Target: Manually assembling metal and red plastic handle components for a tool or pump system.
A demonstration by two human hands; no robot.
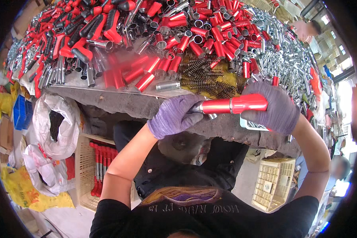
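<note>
Both gloved hands, left hand and right hand, grip a red tube above the parts-heaped table.

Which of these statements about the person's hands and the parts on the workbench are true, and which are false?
1. Both hands wear purple gloves. True: the left hand and the right hand are both gloved.
2. The hands hold a blue tube. False: they hold a red tube with a silver end.
3. A pile of dark coil springs lies on the workbench just behind the hands. True.
4. The cream plastic crate sits on top of the workbench. False: it stands on the floor below, to the person's right.
5. The red-and-black handles are piled toward the left of the bench. True.
</note>
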